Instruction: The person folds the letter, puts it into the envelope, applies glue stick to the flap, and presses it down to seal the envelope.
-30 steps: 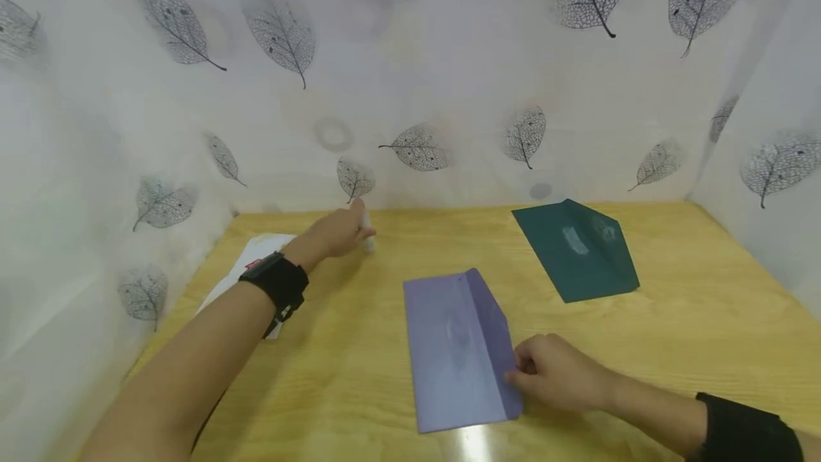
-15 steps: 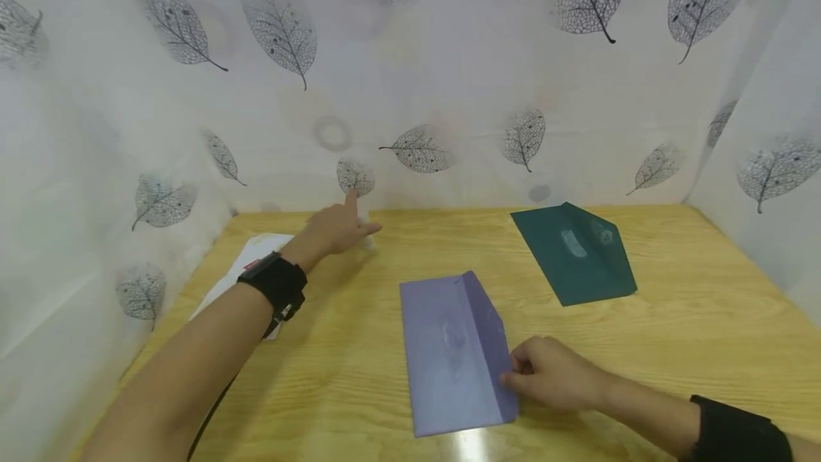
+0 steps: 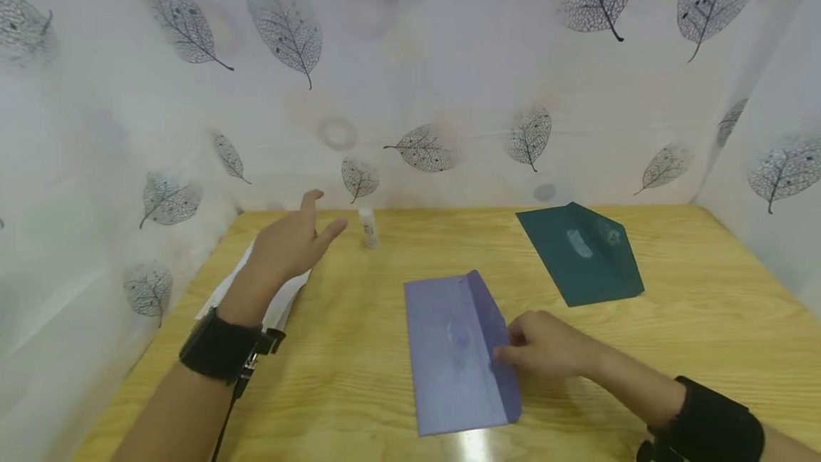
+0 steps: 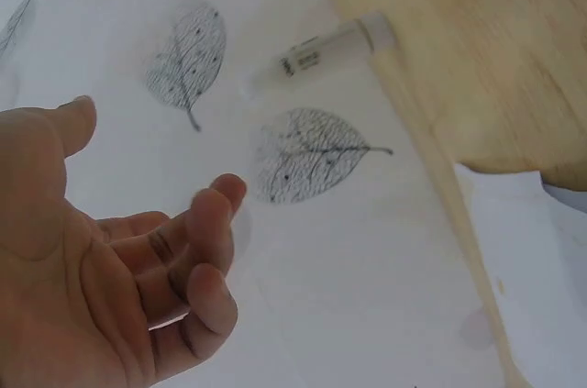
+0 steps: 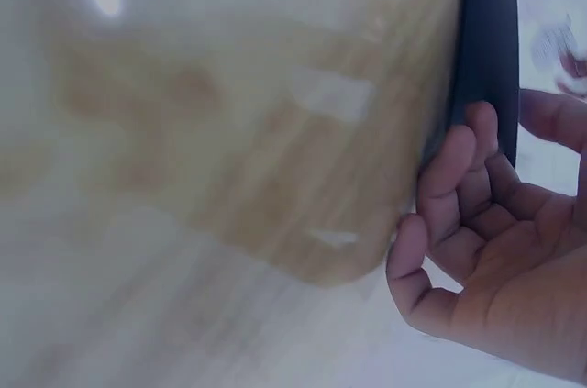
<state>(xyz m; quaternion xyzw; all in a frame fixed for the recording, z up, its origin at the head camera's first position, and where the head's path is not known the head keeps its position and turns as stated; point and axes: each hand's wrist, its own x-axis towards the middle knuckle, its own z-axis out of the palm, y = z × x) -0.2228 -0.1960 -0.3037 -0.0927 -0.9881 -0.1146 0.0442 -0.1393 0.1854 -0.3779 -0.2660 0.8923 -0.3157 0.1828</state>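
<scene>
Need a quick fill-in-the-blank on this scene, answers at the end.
1. Of the purple envelope and the dark green envelope, the right hand pinches the flap of the ____ one.
2. The left hand is holding ____.
3. In the head view, the dark green envelope lies to the ____ of the white tube.
4. The left wristband is ____ in colour.

Missing words: purple; nothing; right; black.

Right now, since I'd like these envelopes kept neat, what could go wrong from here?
The flap of the purple envelope might crease, since the right grip pinches it by its outer edge. The small white tube seems to stand on end near the back of the table, so a bump could tip it. The left grip overlaps the white papers in the head view; lowering it might shift them.
</scene>
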